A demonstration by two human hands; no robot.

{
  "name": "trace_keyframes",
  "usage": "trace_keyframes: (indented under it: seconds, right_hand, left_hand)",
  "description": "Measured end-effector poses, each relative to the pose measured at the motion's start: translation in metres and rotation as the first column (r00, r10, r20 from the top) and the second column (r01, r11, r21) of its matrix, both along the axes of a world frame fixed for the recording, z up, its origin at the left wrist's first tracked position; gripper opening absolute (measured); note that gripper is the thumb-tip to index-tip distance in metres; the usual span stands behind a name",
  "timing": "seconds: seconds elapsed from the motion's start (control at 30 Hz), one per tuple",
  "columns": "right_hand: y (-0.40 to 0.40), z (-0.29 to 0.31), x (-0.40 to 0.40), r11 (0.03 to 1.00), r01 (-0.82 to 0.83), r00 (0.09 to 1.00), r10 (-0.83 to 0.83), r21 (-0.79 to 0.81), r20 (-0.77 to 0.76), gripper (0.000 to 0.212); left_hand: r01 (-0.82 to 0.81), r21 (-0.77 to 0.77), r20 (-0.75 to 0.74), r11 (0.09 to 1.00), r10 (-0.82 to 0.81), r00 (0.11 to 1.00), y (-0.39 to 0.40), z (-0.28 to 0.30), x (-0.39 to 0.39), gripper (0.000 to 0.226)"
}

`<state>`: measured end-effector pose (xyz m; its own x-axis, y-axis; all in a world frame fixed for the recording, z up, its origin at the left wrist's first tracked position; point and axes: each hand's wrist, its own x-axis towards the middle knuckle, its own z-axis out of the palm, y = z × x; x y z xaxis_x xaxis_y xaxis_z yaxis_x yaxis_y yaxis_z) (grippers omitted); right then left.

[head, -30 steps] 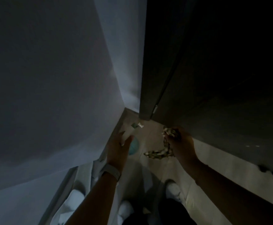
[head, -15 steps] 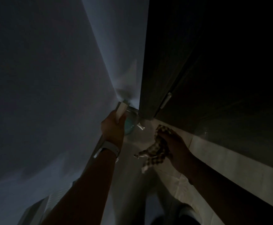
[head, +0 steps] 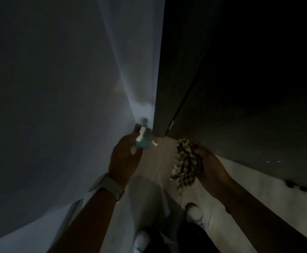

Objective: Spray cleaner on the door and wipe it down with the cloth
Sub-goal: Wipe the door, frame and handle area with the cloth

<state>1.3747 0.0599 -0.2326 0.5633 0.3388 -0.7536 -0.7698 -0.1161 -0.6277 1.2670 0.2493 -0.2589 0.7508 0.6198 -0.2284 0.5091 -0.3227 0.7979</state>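
Walls first: a pale grey-white painted wall (head: 57, 106) fills everything to the left of the dark brown flat-panelled door (head: 249, 88), and that door takes up the whole upper right, its narrow edge (head: 164, 99) turned toward the camera and its face very dim. Below the door runs a light, pale-tiled floor (head: 258, 198), with white shoes (head: 194, 212) standing on it just beneath the door's lower edge.

Next in size are the forearms. The right hand (head: 206, 162), close under the door's face, has its fingers curled round a bunched brown-and-cream checked cloth (head: 186, 159), which hangs loose from the fist without touching the door. The left hand (head: 124, 157), a pale wristband (head: 109, 187) on its wrist, lies just left of the door's edge and grips a small teal spray bottle with a white trigger head (head: 141, 141); the fingers wrap the bottle, though whether one sits on the trigger is too dark to tell. A small white scrap (head: 154, 143) lies on the floor by the foot of the door's edge.

By my reading the spraying step is in hand, or about to start: bottle gripped, cloth waiting. The nozzle's direction is unclear, so the next move calls for lifting the bottle, turning it toward the door's face and squeezing, then bringing the cloth flat against the wetted panel.
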Motion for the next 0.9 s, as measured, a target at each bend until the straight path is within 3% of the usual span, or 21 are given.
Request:
trace_keyframes:
  seconds: [0.13, 0.23, 0.33, 0.37, 0.43, 0.53, 0.77, 0.9]
  right_hand:
    - [-0.013, 0.149, -0.006, 0.997, 0.045, 0.989, -0.054, 0.063, 0.140, 0.038]
    - [-0.028, 0.255, -0.013, 0.995, 0.070, 0.957, -0.088, 0.074, 0.277, 0.054]
    - [-0.047, 0.361, -0.021, 0.991, 0.082, 0.889, -0.122, 0.110, 0.441, 0.037]
    - [-0.054, 0.391, -0.022, 0.987, 0.098, 0.856, -0.148, 0.124, 0.496, 0.030]
    - [-0.067, 0.451, -0.025, 0.974, 0.154, 0.758, -0.224, 0.165, 0.612, 0.024]
    - [-0.086, 0.536, -0.024, 0.945, 0.231, 0.570, -0.326, 0.233, 0.755, 0.024]
    - [-0.126, 0.696, 0.001, 0.819, 0.295, 0.113, -0.542, 0.492, 0.833, 0.025]
    - [-0.141, 0.769, 0.030, 0.803, 0.256, -0.108, -0.530, 0.538, 0.841, 0.024]
  left_hand:
    - [0.101, -0.136, 0.039, 0.985, -0.097, 0.995, -0.005, 0.143, -0.016, 0.033]
    - [0.113, -0.126, 0.121, 0.986, -0.097, 0.988, -0.015, 0.250, -0.032, 0.021]
    - [0.122, 0.022, 0.231, 0.992, -0.124, 0.965, -0.030, 0.347, -0.046, 0.040]
    - [0.140, -0.018, 0.233, 0.990, -0.132, 0.963, -0.034, 0.375, -0.049, 0.031]
    - [0.161, -0.097, 0.273, 0.982, -0.129, 0.953, -0.043, 0.432, -0.046, 0.030]
    - [0.211, -0.054, 0.427, 0.976, -0.168, 0.888, -0.057, 0.516, -0.029, 0.035]
    - [0.321, 0.300, 0.620, 0.898, -0.439, 0.650, -0.096, 0.690, 0.038, 0.040]
    - [0.260, 0.507, 0.633, 0.822, -0.560, 0.535, -0.115, 0.774, 0.081, 0.040]
